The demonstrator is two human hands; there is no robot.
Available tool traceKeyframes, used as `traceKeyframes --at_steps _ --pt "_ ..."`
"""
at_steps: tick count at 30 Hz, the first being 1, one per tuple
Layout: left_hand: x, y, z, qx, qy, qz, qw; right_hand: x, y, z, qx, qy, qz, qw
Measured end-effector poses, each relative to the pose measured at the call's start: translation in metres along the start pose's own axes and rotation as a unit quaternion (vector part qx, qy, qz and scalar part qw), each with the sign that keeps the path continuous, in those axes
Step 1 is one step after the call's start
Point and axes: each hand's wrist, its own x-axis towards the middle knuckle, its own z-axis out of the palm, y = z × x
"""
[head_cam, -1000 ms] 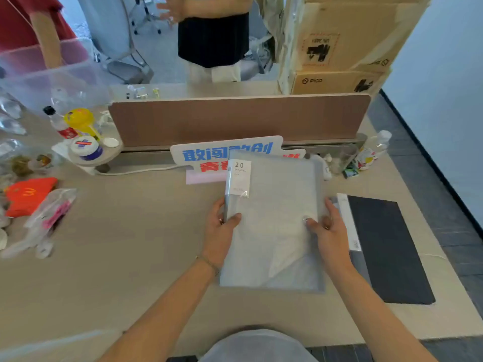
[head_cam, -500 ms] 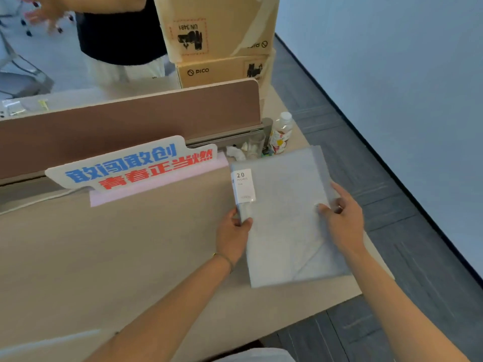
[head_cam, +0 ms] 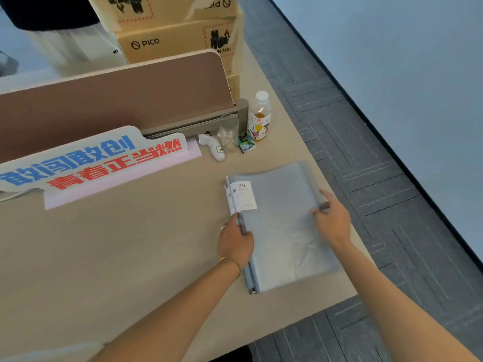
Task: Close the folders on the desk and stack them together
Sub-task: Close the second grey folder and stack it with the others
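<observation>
Near the right-hand edge of the desk (head_cam: 130, 257) lies a grey folder (head_cam: 285, 231), closed, with a white label marked "20" at its upper left corner. Under it a second spine and label edge show along the left side, so another folder seems to lie beneath, nearly aligned. The left hand (head_cam: 235, 244) clasps the spine side, thumb on the cover and fingers curled down the edge, a thin bracelet on the wrist. The right hand (head_cam: 333, 220) pinches the opposite long edge, fingers bent over it. Both forearms reach in from below, bare.

The desk is pale wood. Beyond the folder stand a drinks bottle (head_cam: 259, 116), an empty glass (head_cam: 229, 133), a small carton (head_cam: 247, 143) and a white handheld gadget (head_cam: 214, 150). A sign (head_cam: 91, 160) in blue and red characters leans against a brown partition (head_cam: 112, 100). Cardboard boxes (head_cam: 177, 40) are stacked behind it. Grey carpet tiles run to a pale blue wall.

The lower folder is almost wholly covered, and its colour is hard to judge. The small print on the label is unreadable.
</observation>
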Motion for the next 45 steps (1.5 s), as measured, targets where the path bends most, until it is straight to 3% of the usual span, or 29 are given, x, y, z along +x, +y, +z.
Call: traceKeyframes --at_steps 7,11,14,18,27,32,38,42,45 --pt "0.007 0.004 0.007 0.004 0.0 -0.014 1.0 0.013 0.019 0.022 -0.011 -0.041 0.057 0.997" --pt "0.012 0.005 0.007 -0.031 -0.002 -0.061 0.998 0.024 0.028 0.03 -0.04 -0.062 0.062 0.995" --pt "0.014 0.005 0.008 -0.113 -0.017 -0.101 0.988 0.026 0.019 0.029 -0.004 -0.076 0.056 0.996" --pt "0.009 0.017 0.018 -0.272 -0.027 -0.15 0.95 0.03 0.017 0.026 0.058 -0.101 0.103 0.988" --pt "0.039 -0.006 0.015 -0.334 0.0 -0.209 0.919 0.02 0.014 0.023 0.136 -0.123 0.161 0.97" --pt "0.042 -0.018 -0.026 -0.287 -0.031 -0.162 0.944 -0.006 0.013 0.038 0.162 -0.136 0.188 0.959" --pt "0.029 -0.001 -0.075 -0.226 -0.003 -0.082 0.971 -0.051 -0.007 0.067 0.216 -0.155 0.23 0.936" --pt "-0.001 0.006 -0.105 -0.18 -0.016 0.01 0.983 -0.073 -0.036 0.076 0.328 -0.102 0.307 0.888" --pt "-0.012 -0.007 -0.131 -0.188 -0.009 0.089 0.978 -0.079 -0.068 0.086 0.446 -0.074 0.306 0.838"
